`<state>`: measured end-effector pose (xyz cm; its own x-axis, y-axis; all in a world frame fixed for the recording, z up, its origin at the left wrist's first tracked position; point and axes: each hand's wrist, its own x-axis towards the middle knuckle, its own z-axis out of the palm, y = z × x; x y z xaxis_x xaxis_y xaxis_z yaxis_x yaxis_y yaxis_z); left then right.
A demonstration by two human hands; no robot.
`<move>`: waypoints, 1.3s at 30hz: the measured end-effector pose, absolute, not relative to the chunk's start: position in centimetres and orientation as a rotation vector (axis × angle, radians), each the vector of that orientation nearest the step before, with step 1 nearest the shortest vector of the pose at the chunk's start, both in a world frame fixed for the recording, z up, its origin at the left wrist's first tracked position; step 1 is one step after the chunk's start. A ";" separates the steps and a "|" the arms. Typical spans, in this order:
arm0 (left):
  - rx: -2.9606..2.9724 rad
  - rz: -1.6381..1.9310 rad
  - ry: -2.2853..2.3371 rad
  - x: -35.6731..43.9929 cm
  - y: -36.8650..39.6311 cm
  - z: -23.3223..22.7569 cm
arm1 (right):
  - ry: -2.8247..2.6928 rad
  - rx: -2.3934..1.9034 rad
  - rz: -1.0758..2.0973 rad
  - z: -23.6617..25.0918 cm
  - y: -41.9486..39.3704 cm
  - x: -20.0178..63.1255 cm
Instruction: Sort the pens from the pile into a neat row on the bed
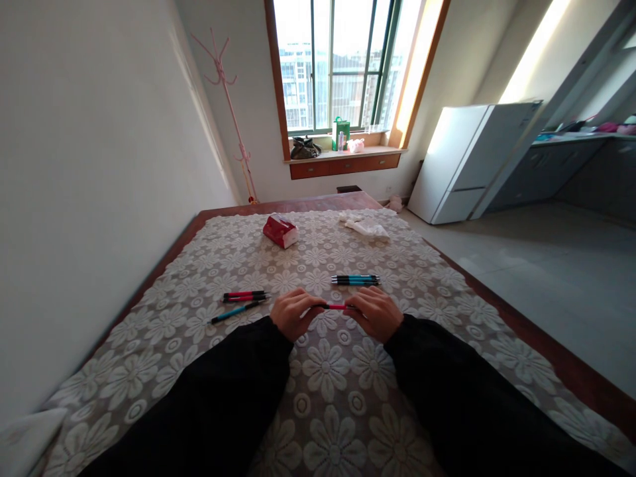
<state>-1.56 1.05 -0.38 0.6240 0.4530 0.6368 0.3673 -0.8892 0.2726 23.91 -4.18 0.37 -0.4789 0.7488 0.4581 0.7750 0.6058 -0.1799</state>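
Both hands meet over the lace tablecloth [338, 391]: left hand [293, 314] and right hand [376, 313] each pinch one end of a red pen [336, 307], held level just above the cloth. A group of blue pens [356, 279] lies together just beyond it. Two red pens [244, 295] and one blue pen [235, 311] lie apart at left, apparently unsorted.

Red pen [336, 307] with black tips, pinched between both hands over black sleeves [218, 397]. Blue-and-black pens [355, 279] paired behind; red-and-black pens [243, 295] and one blue pen [236, 311] to the left. Beige lace cloth [328, 391] patterned with white flowers over brown tabletop [546, 344]. Red-and-white packet [281, 230]. Pink coat stand [231, 99].
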 end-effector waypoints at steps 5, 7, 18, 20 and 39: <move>2.724 1.157 0.646 -1.6 1.2 -0.3 | -2.327 -1.255 -0.048 -0.2 -4.0 23.8; 2.673 1.159 0.711 -1.7 1.2 -0.2 | -2.261 -1.239 -0.093 -0.2 -3.9 23.9; 2.565 1.069 0.802 -1.6 1.4 -0.5 | -2.182 -1.167 -0.266 0.1 -4.0 23.6; 2.579 0.963 0.821 -1.6 1.5 -0.4 | -2.159 -1.157 -0.280 0.2 -4.0 23.7; 2.649 0.880 0.927 -1.8 1.8 -0.3 | -2.348 -1.129 -0.327 -0.4 -2.8 26.1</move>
